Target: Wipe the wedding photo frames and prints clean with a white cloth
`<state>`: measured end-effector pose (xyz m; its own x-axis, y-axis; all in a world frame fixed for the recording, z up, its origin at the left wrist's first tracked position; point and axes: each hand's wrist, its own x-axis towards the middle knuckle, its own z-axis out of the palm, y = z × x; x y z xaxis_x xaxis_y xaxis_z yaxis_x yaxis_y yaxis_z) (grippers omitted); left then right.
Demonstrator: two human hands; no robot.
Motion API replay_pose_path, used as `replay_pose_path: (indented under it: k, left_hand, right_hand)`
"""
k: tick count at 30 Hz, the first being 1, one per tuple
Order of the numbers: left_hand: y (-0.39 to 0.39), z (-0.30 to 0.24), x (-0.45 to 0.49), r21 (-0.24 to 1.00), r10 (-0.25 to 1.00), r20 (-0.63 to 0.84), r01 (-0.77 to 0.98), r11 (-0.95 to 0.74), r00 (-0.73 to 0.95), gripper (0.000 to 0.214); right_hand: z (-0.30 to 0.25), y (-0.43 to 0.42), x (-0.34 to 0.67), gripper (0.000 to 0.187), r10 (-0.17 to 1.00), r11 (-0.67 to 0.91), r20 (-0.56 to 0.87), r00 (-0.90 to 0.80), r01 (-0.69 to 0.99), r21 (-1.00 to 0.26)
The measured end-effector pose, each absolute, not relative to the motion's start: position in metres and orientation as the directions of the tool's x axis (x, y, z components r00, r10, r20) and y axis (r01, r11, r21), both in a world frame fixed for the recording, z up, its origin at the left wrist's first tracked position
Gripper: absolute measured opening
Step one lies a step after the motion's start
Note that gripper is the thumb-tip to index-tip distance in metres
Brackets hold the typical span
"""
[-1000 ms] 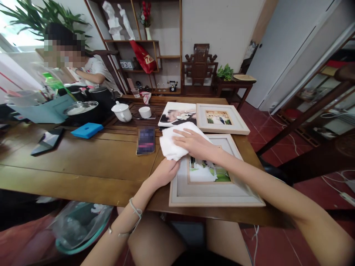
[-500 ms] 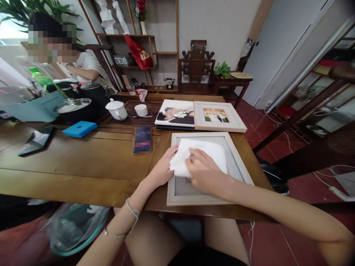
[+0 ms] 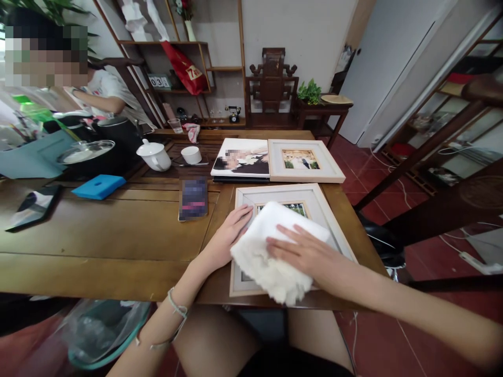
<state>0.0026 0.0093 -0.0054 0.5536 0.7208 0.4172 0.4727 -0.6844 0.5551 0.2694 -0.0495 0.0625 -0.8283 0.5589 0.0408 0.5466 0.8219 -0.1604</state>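
the right hand point(image 3: 308, 255) is lying flat on the white cloth point(image 3: 271, 262), fingers stretched out and spread, pressing down on it rather than closing around it. the cloth is sitting on the near picture frame point(image 3: 328, 207), bunched over its near rim and spilling toward the near edge of the tabletop point(image 3: 118, 225). a second ago it was up at the frame's far left corner, half a second ago over the middle, so it is coming steadily toward the person. that is leaving the far strip of the photo point(image 3: 294, 209) showing again under the glass. the left hand point(image 3: 230, 235) is resting open on the frame's left rim, fingertips now reaching onto the pale mat and touching the cloth, gripping nothing; earlier it was sitting lower on that rim. the frame itself is lying flat at the near right corner of the tabletop, much as before. beyond it, toward the far right corner, a second frame point(image 3: 306, 159) and a photo print point(image 3: 241, 159) are lying side by side, touching. a phone point(image 3: 193, 198) is lying just left of the near frame, in its earlier spot. further left, a blue sponge point(image 3: 98, 187) and a tablet point(image 3: 33, 205) are lying toward the left edge, and a white teapot point(image 3: 154, 155) and a cup point(image 3: 191, 155) are standing further back. another person point(image 3: 102, 89) is sitting at the far left corner.
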Motion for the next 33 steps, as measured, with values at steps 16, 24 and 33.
replay_pose_path:
  k: [16, 24, 33]
  left_hand:
    - [0.005, 0.003, 0.006, 0.596, 0.779, 0.353, 0.518, -0.614, 0.518, 0.044]
    - [0.004, 0.005, 0.006, 0.578, 0.764, 0.352, 0.516, -0.632, 0.541, 0.045]
    - [0.005, 0.002, 0.005, 0.558, 0.75, 0.37, 0.514, -0.652, 0.549, 0.051]
  right_hand:
    - [0.073, -0.059, 0.219, 0.019, 0.67, 0.689, 0.104, -0.735, 0.667, 0.283]
    - [0.068, -0.076, 0.215, 0.025, 0.562, 0.749, 0.2, -0.802, 0.597, 0.287]
    - [0.059, 0.027, 0.271, 0.067, 0.867, 0.427, 0.182, -0.465, 0.879, 0.212]
